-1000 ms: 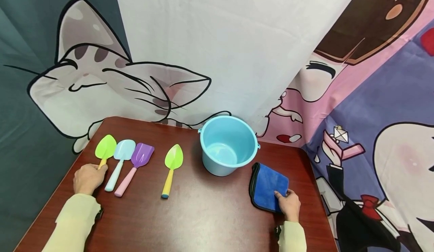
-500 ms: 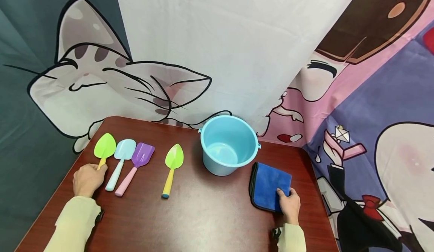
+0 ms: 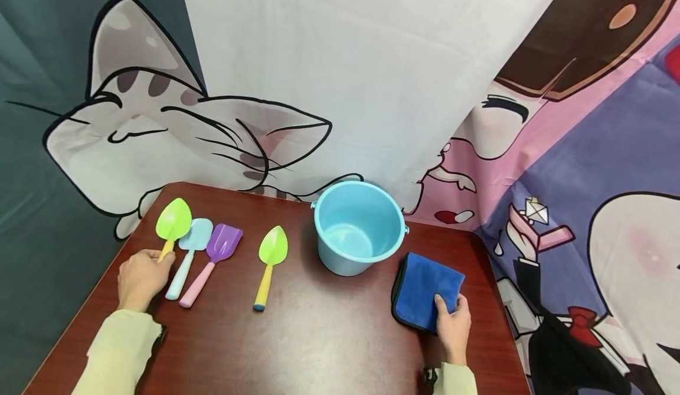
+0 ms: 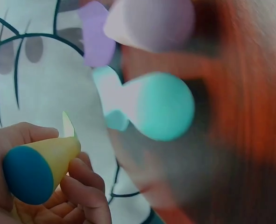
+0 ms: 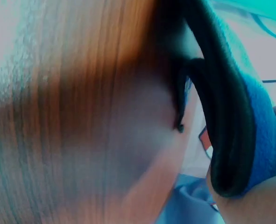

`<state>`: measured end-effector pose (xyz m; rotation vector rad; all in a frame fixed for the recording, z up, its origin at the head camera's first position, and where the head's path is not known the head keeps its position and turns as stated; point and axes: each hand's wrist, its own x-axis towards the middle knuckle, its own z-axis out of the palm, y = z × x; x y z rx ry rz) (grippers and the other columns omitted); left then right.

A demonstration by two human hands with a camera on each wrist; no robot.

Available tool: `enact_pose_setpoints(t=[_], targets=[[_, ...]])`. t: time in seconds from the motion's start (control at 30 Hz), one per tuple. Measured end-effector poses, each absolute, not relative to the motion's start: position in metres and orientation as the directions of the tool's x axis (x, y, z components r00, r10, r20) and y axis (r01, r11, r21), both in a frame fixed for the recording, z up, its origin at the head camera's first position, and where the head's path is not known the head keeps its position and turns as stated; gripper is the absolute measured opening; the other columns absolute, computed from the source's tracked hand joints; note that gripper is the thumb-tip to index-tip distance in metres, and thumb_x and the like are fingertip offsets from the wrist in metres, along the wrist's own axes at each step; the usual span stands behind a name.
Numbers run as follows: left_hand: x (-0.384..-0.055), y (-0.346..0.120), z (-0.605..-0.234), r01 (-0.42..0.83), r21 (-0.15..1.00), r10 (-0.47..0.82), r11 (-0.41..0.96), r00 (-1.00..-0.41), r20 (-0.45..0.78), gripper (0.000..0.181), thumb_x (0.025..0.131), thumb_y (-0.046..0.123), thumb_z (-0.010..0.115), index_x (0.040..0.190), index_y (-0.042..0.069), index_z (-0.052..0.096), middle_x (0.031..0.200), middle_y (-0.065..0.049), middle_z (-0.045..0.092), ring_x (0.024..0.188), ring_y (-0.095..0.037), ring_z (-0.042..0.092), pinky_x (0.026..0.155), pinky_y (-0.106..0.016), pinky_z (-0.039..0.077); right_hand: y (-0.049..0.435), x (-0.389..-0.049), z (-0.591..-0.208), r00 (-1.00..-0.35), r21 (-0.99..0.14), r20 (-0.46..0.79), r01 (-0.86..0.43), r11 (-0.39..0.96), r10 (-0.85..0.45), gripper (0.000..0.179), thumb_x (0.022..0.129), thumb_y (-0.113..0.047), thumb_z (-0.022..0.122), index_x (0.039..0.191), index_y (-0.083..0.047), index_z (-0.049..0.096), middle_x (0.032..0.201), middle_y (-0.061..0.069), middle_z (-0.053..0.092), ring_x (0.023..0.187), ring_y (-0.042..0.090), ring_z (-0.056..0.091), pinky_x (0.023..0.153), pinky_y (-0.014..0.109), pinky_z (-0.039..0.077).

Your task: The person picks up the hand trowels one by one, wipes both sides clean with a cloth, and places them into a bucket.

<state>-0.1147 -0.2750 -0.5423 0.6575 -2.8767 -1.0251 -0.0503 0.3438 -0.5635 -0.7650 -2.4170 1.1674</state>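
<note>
My left hand (image 3: 141, 278) grips the yellow handle of a green toy trowel (image 3: 173, 219), its blade raised and overlapping the light blue shovel in the head view. In the left wrist view the handle's blue end (image 4: 28, 175) points at the camera, with fingers curled around the handle. At the right, my right hand (image 3: 454, 327) pinches the near right corner of a folded blue cloth (image 3: 427, 291) with black edging, thumb on top. The right wrist view shows the cloth's dark folded edge (image 5: 226, 121) lifted off the table on the hand's side.
A light blue shovel (image 3: 183, 271) and a purple shovel with pink handle (image 3: 198, 284) lie beside the left hand. Another green trowel with yellow handle (image 3: 264, 286) lies mid-table. A blue bucket (image 3: 347, 268) stands at the back of the brown table (image 3: 297, 348), before a printed curtain.
The left hand has lifted the green trowel and shifted it slightly right. The right hand has raised its side of the cloth, and the cloth has moved a little to the right.
</note>
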Motion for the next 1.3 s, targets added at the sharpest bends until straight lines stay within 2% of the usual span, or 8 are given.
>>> enact_pose_setpoints(t=[0.07, 0.3, 0.47, 0.6, 0.73, 0.9, 1.1, 1.3], targets=[[-0.113, -0.270, -0.538, -0.374, 0.610, -0.384, 0.699, -0.915, -0.121, 0.046, 0.097, 0.029, 0.056, 0.111, -0.014, 0.063, 0.103, -0.032, 0.066, 0.095, -0.050, 0.057, 0.072, -0.055, 0.044, 0.340, -0.048, -0.561, -0.788, -0.802, 0.108, 0.291, 0.521, 0.607, 0.038, 0.095, -0.020, 0.068, 0.127, 0.000, 0.060, 0.104, 0.021, 0.069, 0.086, 0.016, 0.060, 0.069, 0.017, 0.043], [-0.110, -0.252, -0.527, -0.309, 0.609, -0.331, 0.730, -0.940, -0.081, 0.044, 0.095, 0.027, 0.060, 0.110, -0.013, 0.065, 0.095, -0.027, 0.070, 0.078, -0.038, 0.061, 0.056, -0.040, 0.044, 0.327, -0.040, -0.557, -0.759, -0.794, 0.235, 0.211, 0.571, 0.607, 0.036, 0.093, -0.014, 0.070, 0.125, 0.000, 0.064, 0.111, 0.023, 0.070, 0.098, 0.027, 0.063, 0.079, 0.026, 0.042], [-0.106, -0.238, -0.523, -0.258, 0.607, -0.289, 0.752, -0.956, -0.049, 0.042, 0.094, 0.027, 0.062, 0.109, -0.012, 0.066, 0.093, -0.026, 0.070, 0.082, -0.042, 0.063, 0.063, -0.049, 0.045, 0.317, -0.036, -0.558, -0.730, -0.779, 0.286, 0.200, 0.595, 0.620, 0.031, 0.092, -0.015, 0.072, 0.120, -0.001, 0.068, 0.105, 0.020, 0.072, 0.091, 0.023, 0.062, 0.076, 0.023, 0.043], [-0.102, -0.226, -0.520, -0.237, 0.613, -0.254, 0.754, -0.965, -0.061, 0.042, 0.094, 0.027, 0.064, 0.110, -0.012, 0.065, 0.095, -0.028, 0.069, 0.082, -0.043, 0.062, 0.066, -0.052, 0.047, 0.311, -0.031, -0.556, -0.736, -0.772, 0.298, 0.189, 0.607, 0.608, 0.030, 0.092, -0.014, 0.072, 0.118, -0.001, 0.069, 0.104, 0.022, 0.072, 0.092, 0.028, 0.065, 0.076, 0.022, 0.043], [-0.098, -0.212, -0.517, -0.205, 0.614, -0.212, 0.762, -0.975, -0.063, 0.038, 0.092, 0.027, 0.065, 0.109, -0.007, 0.068, 0.095, -0.021, 0.072, 0.077, -0.035, 0.063, 0.064, -0.046, 0.047, 0.305, -0.025, -0.552, -0.746, -0.759, 0.310, 0.179, 0.626, 0.589, 0.030, 0.090, -0.013, 0.074, 0.118, -0.001, 0.069, 0.103, 0.022, 0.073, 0.092, 0.033, 0.068, 0.074, 0.016, 0.041], [-0.092, -0.198, -0.512, -0.146, 0.604, -0.167, 0.783, -0.986, -0.021, 0.034, 0.091, 0.026, 0.065, 0.105, -0.004, 0.070, 0.091, -0.013, 0.075, 0.077, -0.034, 0.066, 0.063, -0.047, 0.047, 0.299, -0.023, -0.549, -0.758, -0.732, 0.357, 0.135, 0.668, 0.545, 0.031, 0.087, -0.010, 0.077, 0.117, -0.003, 0.071, 0.101, 0.018, 0.074, 0.089, 0.027, 0.068, 0.075, 0.008, 0.039], [-0.084, -0.180, -0.504, -0.093, 0.606, -0.117, 0.790, -0.993, -0.001, 0.034, 0.090, 0.026, 0.067, 0.104, -0.005, 0.070, 0.085, -0.009, 0.073, 0.072, -0.027, 0.064, 0.060, -0.043, 0.047, 0.295, -0.023, -0.545, -0.777, -0.682, 0.438, 0.041, 0.730, 0.453, 0.033, 0.083, -0.006, 0.080, 0.114, -0.003, 0.072, 0.100, 0.018, 0.074, 0.088, 0.031, 0.071, 0.077, 0.007, 0.040], [-0.079, -0.168, -0.498, -0.081, 0.622, -0.094, 0.779, -0.995, -0.011, 0.032, 0.090, 0.025, 0.069, 0.103, -0.005, 0.069, 0.084, -0.008, 0.072, 0.069, -0.021, 0.063, 0.057, -0.036, 0.045, 0.289, -0.019, -0.543, -0.787, -0.635, 0.507, -0.065, 0.770, 0.351, 0.034, 0.079, -0.003, 0.081, 0.112, -0.004, 0.073, 0.101, 0.014, 0.075, 0.086, 0.028, 0.071, 0.079, 0.010, 0.043]])
